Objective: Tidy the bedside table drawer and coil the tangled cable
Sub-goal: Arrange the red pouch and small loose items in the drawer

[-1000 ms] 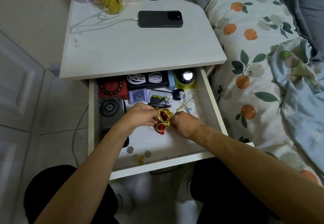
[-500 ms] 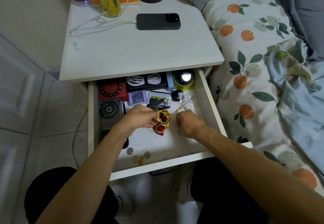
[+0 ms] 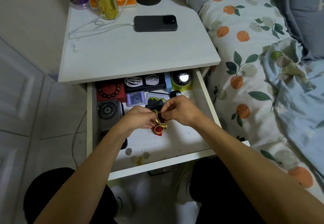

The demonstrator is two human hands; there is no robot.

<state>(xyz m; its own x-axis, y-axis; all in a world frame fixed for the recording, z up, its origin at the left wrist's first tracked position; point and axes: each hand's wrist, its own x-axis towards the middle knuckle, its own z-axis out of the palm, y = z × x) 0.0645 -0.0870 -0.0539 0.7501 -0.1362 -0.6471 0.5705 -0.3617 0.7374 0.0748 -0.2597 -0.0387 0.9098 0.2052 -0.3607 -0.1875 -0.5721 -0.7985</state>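
The white bedside drawer [image 3: 206,104] stands pulled open below the table top. Over its middle, my left hand [image 3: 138,117] grips a small red pouch with gold trim [image 3: 160,118] from the left. My right hand [image 3: 178,109] pinches the gold rim at the pouch's mouth from the right; whether something small is between its fingertips cannot be told. A second red-and-gold piece [image 3: 158,130] lies just below on the drawer floor. A coiled white cable [image 3: 142,81] rests on a dark case at the back of the drawer.
The drawer also holds a bead bracelet on a red box [image 3: 109,91], a black round-patterned case [image 3: 109,111], a purple box [image 3: 135,98], a green-yellow tape roll [image 3: 182,82] and coins [image 3: 138,156] at the front. A phone [image 3: 155,23] charges on the table top. Bed at right.
My right hand left the pouch, reached to the small items at the drawer's right, then came back up to the pouch's mouth. My left hand kept holding the pouch.
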